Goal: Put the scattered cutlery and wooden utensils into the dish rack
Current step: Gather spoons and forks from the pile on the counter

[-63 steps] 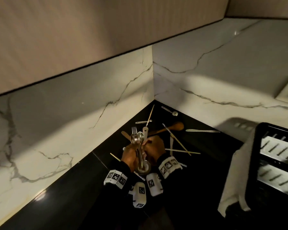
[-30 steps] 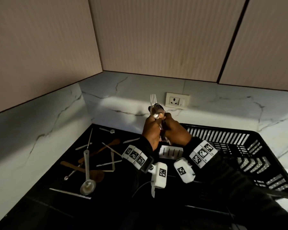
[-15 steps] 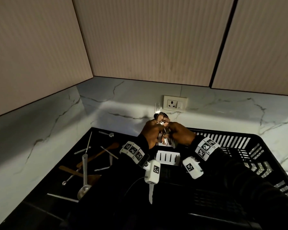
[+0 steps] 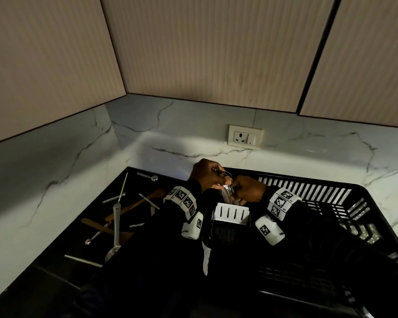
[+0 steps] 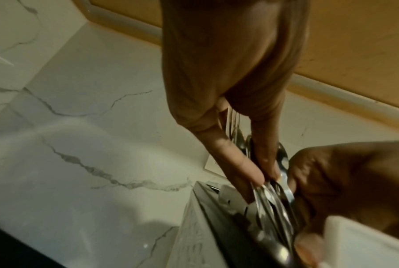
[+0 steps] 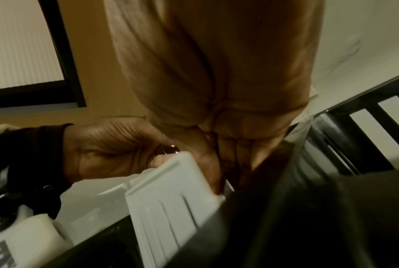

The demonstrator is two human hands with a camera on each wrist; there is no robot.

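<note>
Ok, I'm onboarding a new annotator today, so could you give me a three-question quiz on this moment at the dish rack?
1. True or false: both hands grip the bundle of metal cutlery.
2. Multiple choice: the bundle is being lowered into A) the white slotted cutlery holder at the corner of the black plastic dish rack, B) a drawer, C) a glass jar.
3. Fill in: the long steel ladle and the wooden spatula lie on the black ____ beside the rack.

Key:
1. True: the left hand and right hand both pinch it.
2. A.
3. Countertop.
</note>
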